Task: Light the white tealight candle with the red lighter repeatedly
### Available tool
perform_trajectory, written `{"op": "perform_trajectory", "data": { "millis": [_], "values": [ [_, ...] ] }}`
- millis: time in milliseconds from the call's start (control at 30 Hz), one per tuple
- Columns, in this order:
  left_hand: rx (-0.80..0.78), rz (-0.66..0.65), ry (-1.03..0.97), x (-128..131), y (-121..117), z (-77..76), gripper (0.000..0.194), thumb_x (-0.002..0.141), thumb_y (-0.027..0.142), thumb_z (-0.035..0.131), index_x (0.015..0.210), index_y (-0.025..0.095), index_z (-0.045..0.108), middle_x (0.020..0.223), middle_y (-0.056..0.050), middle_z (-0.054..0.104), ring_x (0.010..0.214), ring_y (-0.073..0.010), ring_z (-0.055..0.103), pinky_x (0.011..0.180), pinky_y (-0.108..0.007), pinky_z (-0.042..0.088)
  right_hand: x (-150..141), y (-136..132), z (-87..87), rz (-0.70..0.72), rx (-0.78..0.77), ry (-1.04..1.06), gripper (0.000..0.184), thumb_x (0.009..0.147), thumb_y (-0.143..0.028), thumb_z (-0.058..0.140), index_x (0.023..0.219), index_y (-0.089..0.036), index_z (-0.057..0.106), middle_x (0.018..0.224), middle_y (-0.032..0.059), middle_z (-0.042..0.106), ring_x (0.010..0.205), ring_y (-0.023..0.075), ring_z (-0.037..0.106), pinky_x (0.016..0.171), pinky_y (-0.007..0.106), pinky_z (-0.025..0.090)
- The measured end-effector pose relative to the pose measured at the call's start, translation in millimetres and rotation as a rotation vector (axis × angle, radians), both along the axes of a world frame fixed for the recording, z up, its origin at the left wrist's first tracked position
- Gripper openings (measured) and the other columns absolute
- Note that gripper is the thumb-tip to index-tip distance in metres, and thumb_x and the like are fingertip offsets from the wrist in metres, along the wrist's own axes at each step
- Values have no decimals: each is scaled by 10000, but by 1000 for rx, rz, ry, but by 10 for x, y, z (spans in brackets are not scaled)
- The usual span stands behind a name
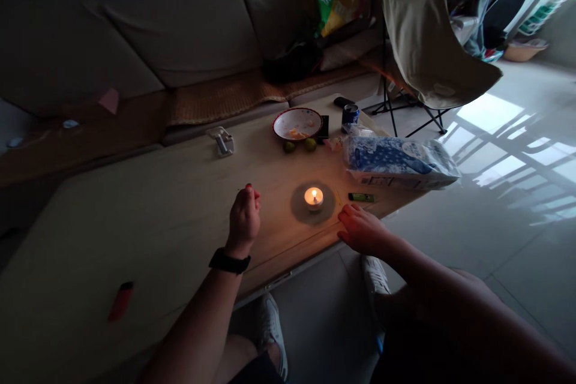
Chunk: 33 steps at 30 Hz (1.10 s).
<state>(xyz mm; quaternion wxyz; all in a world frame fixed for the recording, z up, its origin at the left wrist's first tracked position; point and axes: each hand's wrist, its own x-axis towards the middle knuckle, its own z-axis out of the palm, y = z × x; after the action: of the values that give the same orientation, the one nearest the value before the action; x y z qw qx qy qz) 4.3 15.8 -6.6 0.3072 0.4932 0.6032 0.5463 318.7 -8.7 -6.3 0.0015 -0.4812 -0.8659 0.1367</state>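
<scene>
Left hand (243, 220) raised, fingers pinched; any hold cannot be told. Right hand (362, 230) half-open, empty, on table (180, 234), beside lit candle (314, 197) and lighter (360, 197).

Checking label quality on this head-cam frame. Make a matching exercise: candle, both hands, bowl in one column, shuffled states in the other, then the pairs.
Things:
1. Tealight candle
2. Left hand
3. Right hand
4. Red-rimmed white bowl

States:
A. Holds orange food scraps
B. Raised, fingers curled, black wrist strap
C. Lit, on a round grey mat
D. Resting on the edge of the pale board, beside the mat

Pairs: 1-C, 2-B, 3-D, 4-A
</scene>
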Motion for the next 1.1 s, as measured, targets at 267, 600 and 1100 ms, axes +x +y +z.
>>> {"op": "perform_trajectory", "data": {
  "millis": [267, 600, 1100],
  "values": [
    [-24, 37, -140, -23, -12, 10, 444, 969, 643, 454, 832, 224, 514, 666, 29, 431, 504, -105, 396, 463, -245, 339, -11, -18, 75, 4, -26, 4, 177, 896, -274, 664, 1036, -165, 670, 1142, 147, 628, 1127, 283, 556, 965, 369, 459],
    [55, 4, 348, 31, -75, 132, 407, 1022, 546, 423, 787, 230, 527, 675, -12, 510, 632, -172, 478, 608, -307, 375, -3, -14, 47, 6, -4, 2, 183, 901, -297, 662, 1032, -170, 674, 1149, 146, 634, 1123, 288, 554, 972, 373, 454],
    [231, -204, 1011, 499, -35, 184, 177, 937, 328, 533, 801, 214, 542, 802, -70, 625, 788, -236, 565, 756, -368, 419, 18, -12, 34, 15, -1, 3, 210, 914, -302, 665, 1068, -160, 676, 1142, 149, 622, 1140, 290, 537, 973, 373, 440]
  ]
}}
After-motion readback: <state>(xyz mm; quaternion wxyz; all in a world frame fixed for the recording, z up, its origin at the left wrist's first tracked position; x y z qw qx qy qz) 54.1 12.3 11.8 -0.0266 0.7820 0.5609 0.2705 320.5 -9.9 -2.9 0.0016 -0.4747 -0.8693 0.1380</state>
